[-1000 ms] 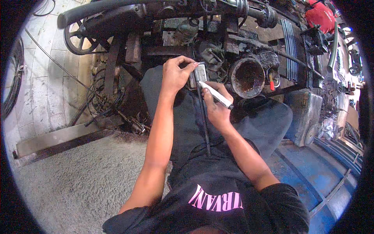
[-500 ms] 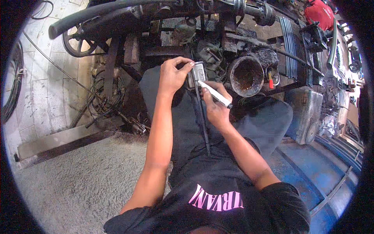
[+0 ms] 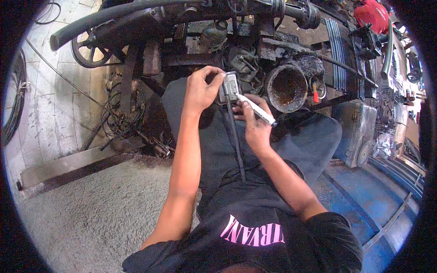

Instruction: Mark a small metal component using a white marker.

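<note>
A small grey metal block (image 3: pixel 231 84) with dark marks on its face lies in front of me, between my knees. My left hand (image 3: pixel 203 87) is closed, pinching the block's upper left edge between thumb and fingertips. In my right hand (image 3: pixel 256 122) is a white marker pen (image 3: pixel 257 109); its tip rests at or just over the block's lower right part, and its dark end points down and right. A long dark rod (image 3: pixel 237 145) runs from the block down toward my waist. Whether the rod is joined to the block, I cannot tell.
A round rusty metal bowl (image 3: pixel 287 88) with dark liquid sits right of my hands, beside a red-handled tool (image 3: pixel 315 92). Across the top runs greasy machinery with a long dark pipe (image 3: pixel 104 18). A worn grey case (image 3: pixel 357 132) stands right; coiled cables (image 3: pixel 125 109) lie left.
My right hand has shifted slightly right and down, taking the marker tip with it toward the block's right edge. The left hand keeps its pinch, nearly still.
</note>
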`<move>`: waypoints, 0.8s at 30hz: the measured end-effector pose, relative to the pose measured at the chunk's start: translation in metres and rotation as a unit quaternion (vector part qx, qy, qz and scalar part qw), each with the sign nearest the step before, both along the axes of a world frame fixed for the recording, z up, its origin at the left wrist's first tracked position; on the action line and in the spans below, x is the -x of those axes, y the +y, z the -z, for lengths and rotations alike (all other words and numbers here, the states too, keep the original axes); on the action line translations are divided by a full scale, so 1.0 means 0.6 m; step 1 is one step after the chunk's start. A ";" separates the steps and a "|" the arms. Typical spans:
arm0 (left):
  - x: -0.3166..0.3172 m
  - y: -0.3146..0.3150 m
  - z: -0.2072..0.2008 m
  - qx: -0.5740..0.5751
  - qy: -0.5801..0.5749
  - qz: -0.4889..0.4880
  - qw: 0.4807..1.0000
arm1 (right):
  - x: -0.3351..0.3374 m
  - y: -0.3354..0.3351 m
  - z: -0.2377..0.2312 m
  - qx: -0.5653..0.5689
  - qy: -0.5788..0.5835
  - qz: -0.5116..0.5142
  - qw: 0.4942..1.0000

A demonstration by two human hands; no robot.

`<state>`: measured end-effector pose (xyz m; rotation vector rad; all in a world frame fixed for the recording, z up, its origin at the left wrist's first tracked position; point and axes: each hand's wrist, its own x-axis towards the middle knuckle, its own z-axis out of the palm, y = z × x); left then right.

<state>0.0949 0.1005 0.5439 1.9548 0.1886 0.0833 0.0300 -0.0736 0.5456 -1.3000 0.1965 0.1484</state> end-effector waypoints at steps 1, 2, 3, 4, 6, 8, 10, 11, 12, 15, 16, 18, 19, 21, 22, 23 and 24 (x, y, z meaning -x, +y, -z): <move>0.000 -0.001 -0.003 0.000 0.001 0.000 1.000 | 0.000 0.001 -0.008 0.000 -0.002 0.001 1.000; 0.000 -0.002 -0.006 0.013 -0.002 0.005 1.000 | 0.001 0.001 -0.013 0.001 -0.004 0.002 1.000; 0.000 -0.003 -0.009 0.026 -0.005 0.009 1.000 | 0.002 0.000 -0.010 0.001 -0.004 0.002 1.000; 0.000 -0.004 -0.012 0.026 -0.004 0.010 1.000 | 0.003 -0.001 -0.006 0.021 -0.024 -0.003 0.999; -0.001 -0.004 -0.015 0.033 -0.004 -0.013 0.999 | 0.002 -0.002 -0.004 0.040 -0.045 -0.010 0.998; -0.001 0.001 -0.011 0.037 -0.003 -0.012 0.999 | 0.001 -0.003 -0.006 0.020 -0.041 -0.011 0.999; -0.001 0.008 0.001 0.042 -0.002 -0.011 0.999 | -0.001 -0.006 -0.001 0.057 -0.068 -0.024 0.996; -0.003 0.009 0.005 0.074 0.013 -0.014 0.997 | -0.002 -0.007 0.001 0.095 -0.096 -0.037 0.990; -0.004 0.011 0.008 0.107 0.027 -0.018 0.994 | -0.002 -0.006 0.000 0.095 -0.096 -0.037 0.990; -0.005 0.008 0.000 0.073 0.028 -0.011 0.997 | -0.003 -0.006 -0.005 0.164 -0.135 -0.038 0.976; -0.005 0.008 0.002 0.073 0.028 -0.011 0.997 | -0.005 -0.005 -0.011 0.192 -0.168 -0.043 0.966; -0.005 0.009 0.005 0.069 0.020 -0.012 0.997 | -0.007 -0.003 -0.017 0.219 -0.201 -0.049 0.954; -0.004 0.010 0.005 0.069 0.019 -0.013 0.997 | -0.008 -0.001 -0.018 0.211 -0.194 -0.054 0.957; -0.005 0.010 0.003 0.044 0.004 -0.007 0.999 | -0.009 0.000 -0.019 0.204 -0.185 -0.059 0.960; -0.004 0.009 0.002 0.045 0.004 -0.008 0.999 | -0.010 0.000 -0.019 0.209 -0.185 -0.062 0.958; -0.003 0.007 -0.001 0.049 0.005 -0.010 0.999 | -0.010 0.000 -0.020 0.214 -0.185 -0.064 0.957; -0.003 0.006 -0.002 0.054 0.007 -0.012 0.998 | -0.009 0.000 -0.020 0.214 -0.184 -0.064 0.957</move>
